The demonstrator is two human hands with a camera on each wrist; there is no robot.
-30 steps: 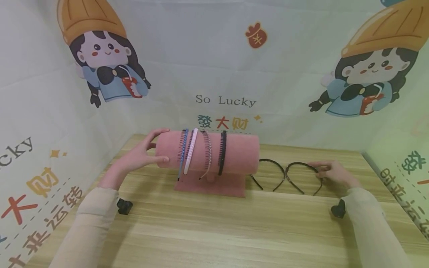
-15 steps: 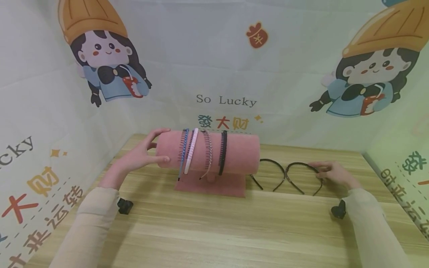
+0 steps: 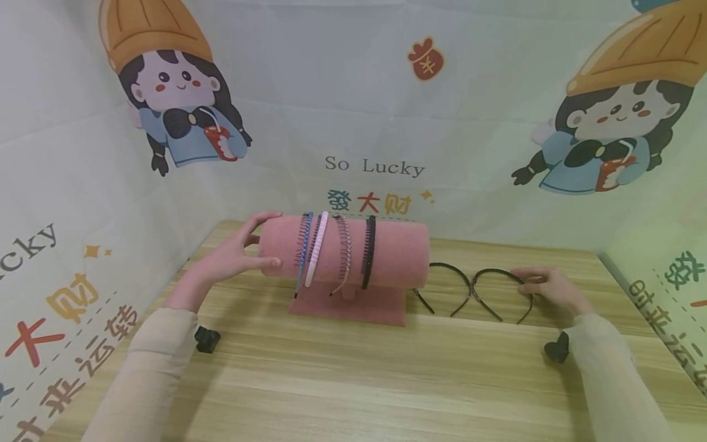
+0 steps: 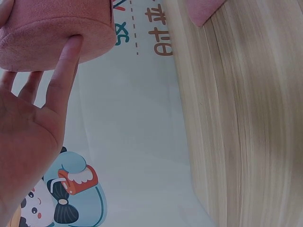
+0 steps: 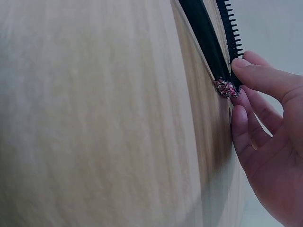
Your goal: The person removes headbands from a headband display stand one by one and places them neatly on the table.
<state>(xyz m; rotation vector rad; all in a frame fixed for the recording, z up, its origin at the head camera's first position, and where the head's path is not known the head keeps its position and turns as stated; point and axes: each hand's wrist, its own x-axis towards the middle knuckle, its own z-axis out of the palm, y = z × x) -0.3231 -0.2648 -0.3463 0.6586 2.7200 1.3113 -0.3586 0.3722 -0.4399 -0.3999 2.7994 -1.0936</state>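
Observation:
A pink padded headband stand stands on the table, its roll lying crosswise. Around the roll sit a blue headband, a pale pink headband, a greyish toothed headband and a black headband. My left hand grips the roll's left end, thumb in front, other fingers on top and behind. In the left wrist view one finger presses the end face. My right hand pinches the right side of a black toothed headband; a speckled, glittery end shows by the fingers.
Another black headband lies between the stand and the held one, their sides close together. Beneath the roll is the stand's flat pink base. A printed cloth backdrop walls the wooden table at back and sides.

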